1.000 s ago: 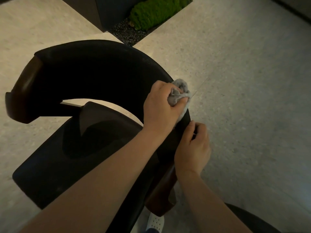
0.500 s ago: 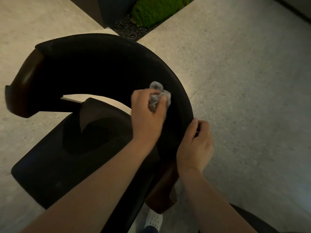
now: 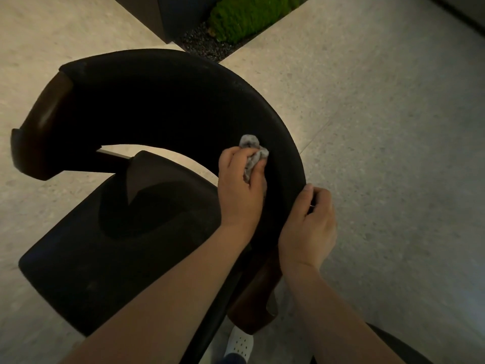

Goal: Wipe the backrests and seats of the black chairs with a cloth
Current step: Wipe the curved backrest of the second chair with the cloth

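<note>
Since the earlier frames the left hand [image 3: 242, 190] had carried the cloth [image 3: 252, 156] off the outer rim of the backrest [image 3: 162, 101] and onto its inner curve, a little toward the middle; the right hand [image 3: 308, 224] had hardly shifted. I logged the left hand closed around the cloth, a small grey wad bunched in the fingers and pressed against the black padding on the right-hand stretch of the curve. The right hand was curled over the outer edge of the backrest just beside it, thumb on top, fingers wrapped behind and out of my sight; it read as gripping the rim to steady the chair [image 3: 118, 245]. The seat [image 3: 147, 211] lay below, dark and dished, not yet reached by the cloth at this moment. Risks as I judged them: the cloth was balled so tightly that only a narrow patch met the fabric, so a sweep could leave unwiped bands along the wide curve. The far end of the backrest, near the brown wooden arm cap [image 3: 44, 122], was a long reach across the seat; leaning for it might tip or slide the chair on the smooth stone floor [image 3: 380, 127] if the right hand let go. Light was low and the upholstery black, so missed dust would be hard to spot from this view. The near wooden arm end [image 3: 258, 303] stood close to a white shoe [image 3: 240, 342], so a shove on the chair could catch the foot
</note>
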`<state>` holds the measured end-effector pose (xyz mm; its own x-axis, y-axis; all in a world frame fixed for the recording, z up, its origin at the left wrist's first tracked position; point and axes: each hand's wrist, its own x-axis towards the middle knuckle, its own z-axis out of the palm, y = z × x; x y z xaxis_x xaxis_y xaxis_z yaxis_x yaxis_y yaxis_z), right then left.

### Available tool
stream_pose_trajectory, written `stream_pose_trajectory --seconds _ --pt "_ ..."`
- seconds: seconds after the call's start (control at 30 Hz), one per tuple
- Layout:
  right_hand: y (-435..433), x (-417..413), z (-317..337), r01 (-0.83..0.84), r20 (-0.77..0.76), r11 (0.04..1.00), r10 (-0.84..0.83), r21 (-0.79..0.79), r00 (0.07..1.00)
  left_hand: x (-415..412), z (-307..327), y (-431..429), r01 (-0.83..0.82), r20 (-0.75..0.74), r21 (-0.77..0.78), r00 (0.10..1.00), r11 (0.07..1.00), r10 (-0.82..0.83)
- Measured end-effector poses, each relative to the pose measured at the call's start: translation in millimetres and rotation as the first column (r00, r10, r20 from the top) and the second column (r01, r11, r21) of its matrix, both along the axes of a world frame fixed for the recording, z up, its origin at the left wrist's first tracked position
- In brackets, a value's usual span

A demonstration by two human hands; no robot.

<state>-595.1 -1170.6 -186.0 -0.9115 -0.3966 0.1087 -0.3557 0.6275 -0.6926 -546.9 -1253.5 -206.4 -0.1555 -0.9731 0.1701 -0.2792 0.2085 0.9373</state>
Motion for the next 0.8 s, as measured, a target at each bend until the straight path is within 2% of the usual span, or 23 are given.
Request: stream_pose_trajectory --seconds 0.33,0.53,0.67,0.73,0.8 --pt "1 0 1 0.013 0.025 1.0 -0.013 -0.005 1.0 13 -33 11 -0.086 0.023 0.23 0.996 0.969 0.083" --pt "1 0 2 0.006 0.028 1.0 -0.006 0.001 1.0 23 -45 6 -0.098 0.09 0.333 0.993 0.938 0.072" --pt "0 1 3 0.005 0.033 1.0 -0.005 -0.007 0.999 39 -67 5 -0.146 0.217 0.37 0.974 0.917 0.068" --pt "0 0 2 0.005 0.033 1.0 -0.005 -0.007 0.999 44 -69 7 -0.196 0.202 0.398 0.972 0.896 0.123" --pt "0 0 2 0.009 0.033 1.0 -0.009 -0.009 0.999 42 -63 11 -0.182 0.135 0.366 0.981 0.913 0.142"
